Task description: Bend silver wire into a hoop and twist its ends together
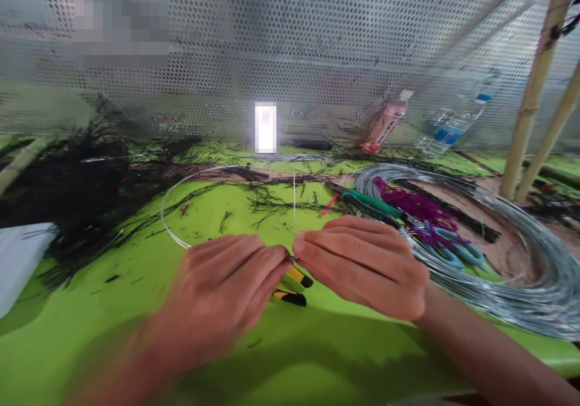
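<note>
My left hand (226, 279) and my right hand (362, 267) meet over the green table, fingertips almost touching. Both pinch a short dark stretch of wire (292, 258) between them; most of it is hidden by the fingers. A pale wire loop (164, 209) curves out from behind my left hand toward the back. One straight wire end (294, 197) rises beyond the fingertips. Beneath the hands lie yellow-and-black handles (290, 298), probably of pliers, their head hidden by my left hand.
On the right lies a big coil of silvery wire (534, 273), with green-handled pliers (371, 203), purple cord (408, 209) and blue-handled scissors (453, 246). Dark wiry strands (67, 194) pile up at left. Two bottles, pink (385, 125) and clear (453, 129), lean against the perforated sheet (317, 49).
</note>
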Motion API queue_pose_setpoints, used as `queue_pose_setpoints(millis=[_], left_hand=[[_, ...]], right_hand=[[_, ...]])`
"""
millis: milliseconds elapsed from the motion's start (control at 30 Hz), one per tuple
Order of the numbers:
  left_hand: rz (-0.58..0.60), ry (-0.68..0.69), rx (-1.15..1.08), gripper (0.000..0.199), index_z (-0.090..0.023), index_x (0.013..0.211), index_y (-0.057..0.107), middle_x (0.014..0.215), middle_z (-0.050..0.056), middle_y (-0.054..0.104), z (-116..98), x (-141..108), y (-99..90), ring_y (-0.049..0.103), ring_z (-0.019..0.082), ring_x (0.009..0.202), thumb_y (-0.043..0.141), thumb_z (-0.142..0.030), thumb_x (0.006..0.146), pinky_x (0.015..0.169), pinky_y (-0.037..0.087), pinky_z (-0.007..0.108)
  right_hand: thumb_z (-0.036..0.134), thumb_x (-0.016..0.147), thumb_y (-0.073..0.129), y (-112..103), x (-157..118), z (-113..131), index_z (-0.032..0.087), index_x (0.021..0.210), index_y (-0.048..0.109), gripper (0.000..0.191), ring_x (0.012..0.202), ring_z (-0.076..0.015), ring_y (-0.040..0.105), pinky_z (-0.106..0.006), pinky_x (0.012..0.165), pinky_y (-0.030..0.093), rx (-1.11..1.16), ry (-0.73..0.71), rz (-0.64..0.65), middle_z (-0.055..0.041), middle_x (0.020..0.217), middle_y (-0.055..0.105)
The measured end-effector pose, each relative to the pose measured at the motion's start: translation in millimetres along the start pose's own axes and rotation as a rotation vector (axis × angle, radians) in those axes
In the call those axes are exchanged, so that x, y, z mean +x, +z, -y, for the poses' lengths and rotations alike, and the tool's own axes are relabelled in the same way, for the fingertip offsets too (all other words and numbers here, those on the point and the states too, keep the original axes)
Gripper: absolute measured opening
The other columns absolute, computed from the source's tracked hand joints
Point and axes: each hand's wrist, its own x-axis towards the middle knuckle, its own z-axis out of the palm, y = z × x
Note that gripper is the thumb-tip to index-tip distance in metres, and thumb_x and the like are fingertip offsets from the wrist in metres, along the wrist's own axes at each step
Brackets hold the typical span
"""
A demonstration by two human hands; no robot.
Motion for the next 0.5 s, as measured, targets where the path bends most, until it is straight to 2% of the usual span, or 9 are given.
queue_pose_setpoints(millis=[200, 267, 367, 500], left_hand=[[-0.001, 0.07, -0.001, 0.012, -0.016, 0.108, 0.059, 0.08, 0.002, 0.07, 4, -4, 0.6, 0.062, 0.016, 0.067, 0.063, -0.012, 0.097, 0.063, 0.052, 0.034], [-0.002, 0.095, 0.036, 0.015, -0.016, 0.11, 0.06, 0.081, 0.002, 0.069, 5, -5, 0.4, 0.061, 0.016, 0.066, 0.064, -0.012, 0.096, 0.063, 0.052, 0.034], [-0.021, 0.156, 0.078, 0.017, -0.015, 0.111, 0.061, 0.079, 0.002, 0.067, 6, -4, -1.1, 0.061, 0.016, 0.065, 0.064, -0.011, 0.095, 0.06, 0.051, 0.034], [-0.053, 0.226, 0.112, 0.019, -0.013, 0.112, 0.061, 0.071, 0.001, 0.064, 4, 0, -4.5, 0.061, 0.018, 0.061, 0.064, -0.01, 0.093, 0.054, 0.048, 0.035]], right_hand=[[0.013, 0.089, 0.073, -1, 1, 1, 0.01, 0.113, 0.07, 0.024, 0.079, -0.0169, 0.072, -0.032, 0.068, 0.059, -0.01, 0.044, 0.063, -0.0095, 0.104, 0.078], [0.014, 0.089, 0.073, -2, 4, 2, 0.011, 0.107, 0.071, 0.018, 0.075, -0.0156, 0.071, -0.031, 0.067, 0.056, 0.038, 0.117, 0.086, -0.0076, 0.097, 0.078], [0.017, 0.094, 0.067, -5, 11, 5, 0.014, 0.096, 0.07, 0.004, 0.069, -0.0141, 0.067, -0.03, 0.067, 0.052, 0.107, 0.243, 0.19, -0.0038, 0.085, 0.076], [0.018, 0.097, 0.063, -13, 22, 10, 0.017, 0.09, 0.071, 0.011, 0.064, -0.0116, 0.063, -0.028, 0.066, 0.047, 0.319, 0.494, 0.276, 0.0012, 0.074, 0.072]])
